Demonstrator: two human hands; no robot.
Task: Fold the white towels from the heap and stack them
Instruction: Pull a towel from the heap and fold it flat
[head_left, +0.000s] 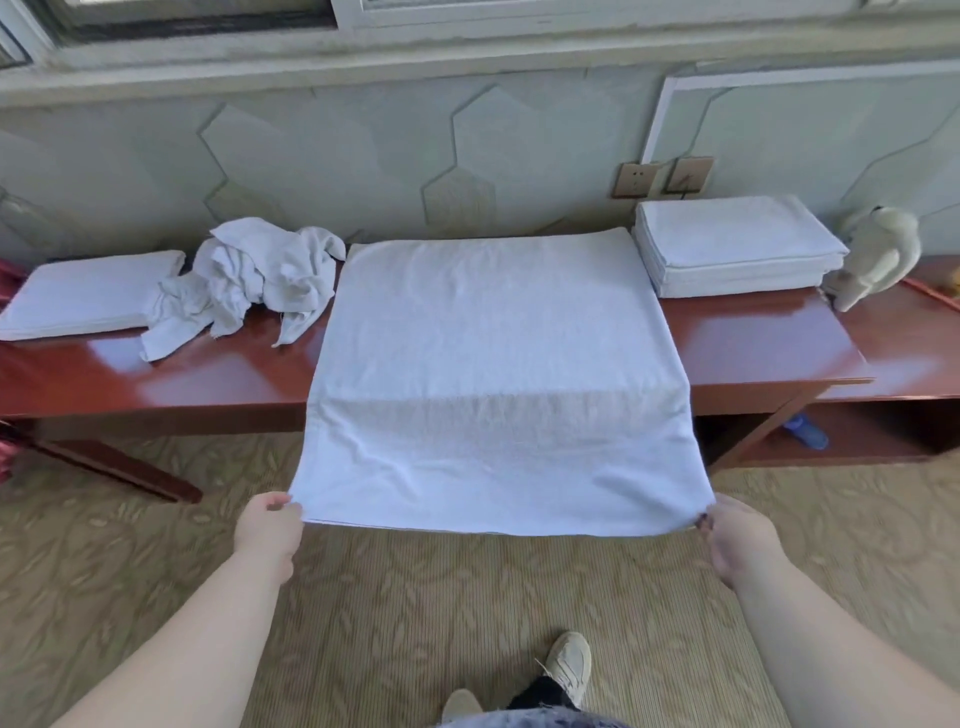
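1. Head view: holds one white towel (493, 364) by its two near corners, out past the front edge of the wooden table (753, 332).
2. Pinches the near left corner with the left hand (270, 535), fingers curled on the cloth.
3. Pinches the near right corner with the right hand (737, 540), gripping the same way.
4. Reaches forward with both bare arms, well apart, hands level with each other above the carpet (467, 597).
5. Leaves the far half of the towel flat on the table top, between the messy heap of towels (260, 275) on the left and the neat stack of folded towels (732, 249) on the right.
6. Shows another folded towel pile (88, 296) at the far left, right next to the heap, and a stuffed toy (878, 254) just beside the right stack.
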